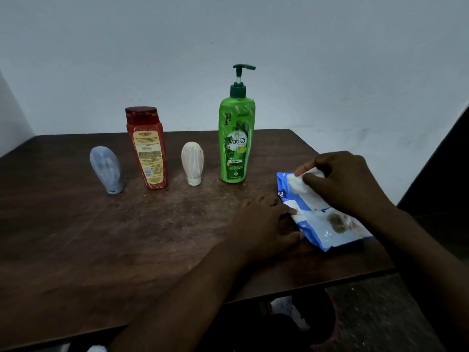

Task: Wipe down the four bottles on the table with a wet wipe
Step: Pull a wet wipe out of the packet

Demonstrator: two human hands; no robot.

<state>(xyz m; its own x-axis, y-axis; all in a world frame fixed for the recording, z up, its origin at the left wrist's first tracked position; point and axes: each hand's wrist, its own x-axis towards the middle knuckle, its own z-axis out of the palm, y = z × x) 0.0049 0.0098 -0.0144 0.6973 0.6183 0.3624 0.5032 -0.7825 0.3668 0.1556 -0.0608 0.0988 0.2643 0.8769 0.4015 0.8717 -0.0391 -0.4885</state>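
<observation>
Four bottles stand in a row on the dark wooden table (101, 237): a small grey-blue tube (106, 168) on its cap, a red shampoo bottle (148, 148), a small cream tube (192, 162) on its cap, and a tall green pump bottle (236, 138). To their right lies a blue and white wet wipe pack (322, 224). My right hand (342, 181) pinches a white wet wipe (297, 184) at the pack's far end. My left hand (264, 222) rests flat on the pack's left edge, fingers straight.
A pale wall rises right behind the table. The table's right and near edges are close to the pack. Below the near edge sits a dark round bin (312, 321) with white scraps inside.
</observation>
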